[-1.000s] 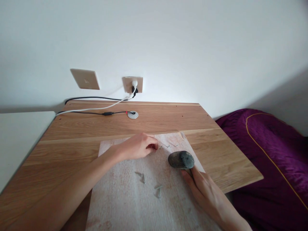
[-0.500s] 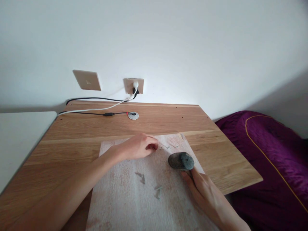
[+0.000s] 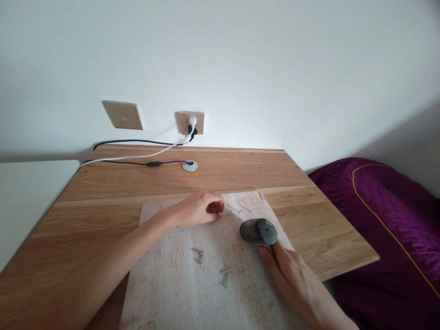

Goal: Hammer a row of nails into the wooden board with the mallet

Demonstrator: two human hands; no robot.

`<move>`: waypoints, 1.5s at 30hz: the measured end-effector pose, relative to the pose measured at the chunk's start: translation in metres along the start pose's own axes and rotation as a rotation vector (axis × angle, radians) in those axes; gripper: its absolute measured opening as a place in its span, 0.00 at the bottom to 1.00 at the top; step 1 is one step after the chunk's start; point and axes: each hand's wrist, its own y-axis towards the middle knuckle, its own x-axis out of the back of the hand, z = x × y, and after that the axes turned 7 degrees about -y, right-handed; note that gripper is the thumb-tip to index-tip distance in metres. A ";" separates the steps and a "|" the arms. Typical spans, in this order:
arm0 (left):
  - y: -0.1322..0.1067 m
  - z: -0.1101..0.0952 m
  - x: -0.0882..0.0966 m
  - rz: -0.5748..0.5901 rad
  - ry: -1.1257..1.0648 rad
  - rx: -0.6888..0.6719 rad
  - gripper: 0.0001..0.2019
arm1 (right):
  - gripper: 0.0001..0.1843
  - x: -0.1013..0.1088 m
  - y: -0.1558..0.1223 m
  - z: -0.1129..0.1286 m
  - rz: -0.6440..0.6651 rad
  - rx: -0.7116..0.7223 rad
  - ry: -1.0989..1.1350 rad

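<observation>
My left hand point(image 3: 198, 208) is near the far edge of a whitish, worn wooden board point(image 3: 185, 293). Its thumb and fingers pinch a small nail, whose head point(image 3: 219, 213) shows at the fingertips. Just to the right, several nails point(image 3: 240, 211) stick up from the board in a row. My right hand point(image 3: 288, 266) grips a hammer by its handle, mostly hidden by the fingers. The dark, blunt hammer head point(image 3: 257, 231) hovers over the board's right side. Loose nails point(image 3: 199, 256) lie in the middle, with more nails point(image 3: 226, 277) nearer me.
The board rests on a wooden desk point(image 3: 330, 224) against a white wall. Black and white cables point(image 3: 137, 156) run from a wall socket point(image 3: 189, 123) and a round grommet point(image 3: 189, 166). A white panel point(image 3: 34, 192) stands left; purple fabric point(image 3: 385, 220) lies right.
My left hand has shifted slightly left, and the nail head at its fingertips now shows. The hammer stays almost where it was.
</observation>
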 end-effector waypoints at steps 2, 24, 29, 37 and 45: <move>0.000 0.001 0.000 0.005 0.008 -0.008 0.09 | 0.21 0.001 0.001 0.001 -0.005 -0.002 -0.018; -0.008 0.007 -0.013 -0.126 0.040 -0.021 0.16 | 0.23 0.001 0.004 -0.002 0.078 0.001 -0.013; -0.008 0.007 -0.012 -0.143 0.055 -0.019 0.13 | 0.24 0.007 0.006 0.000 0.153 -0.057 0.016; -0.007 0.007 -0.011 -0.149 0.002 0.028 0.13 | 0.21 0.013 0.006 0.001 0.195 -0.088 0.078; -0.007 0.007 -0.010 -0.124 0.013 -0.005 0.16 | 0.20 0.012 0.006 0.002 0.190 -0.079 0.085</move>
